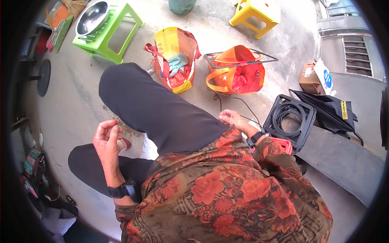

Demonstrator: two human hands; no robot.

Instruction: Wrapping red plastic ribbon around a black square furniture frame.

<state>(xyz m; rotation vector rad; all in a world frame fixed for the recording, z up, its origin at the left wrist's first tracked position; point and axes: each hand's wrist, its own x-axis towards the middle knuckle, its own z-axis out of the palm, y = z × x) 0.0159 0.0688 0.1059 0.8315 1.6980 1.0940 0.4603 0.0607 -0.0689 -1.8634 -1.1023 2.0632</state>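
My left hand [107, 139] is raised over my lower leg, its fingers curled in toward the thumb. Whatever it pinches, if anything, is too small to make out. Beside my dark-trousered thigh [162, 105], my right hand [231, 117] has its fingers bent together in a loose pinch, and their inner side is hidden. The closest things to it are a black cable [247, 106] on the floor and the orange bag [221, 79] beyond, which holds red plastic. A dark wrist strap [118, 191] is on my left arm, another [256, 137] on my right.
Ahead stands a yellow and red bag [166, 40] with teal gloves [177, 64] inside. A green stool [117, 34] carries a metal basin [92, 18]; a yellow stool [259, 16] is farther back. At right lie a black tray [312, 117] with coiled hose, a black umbrella [324, 111] and a carton [311, 79].
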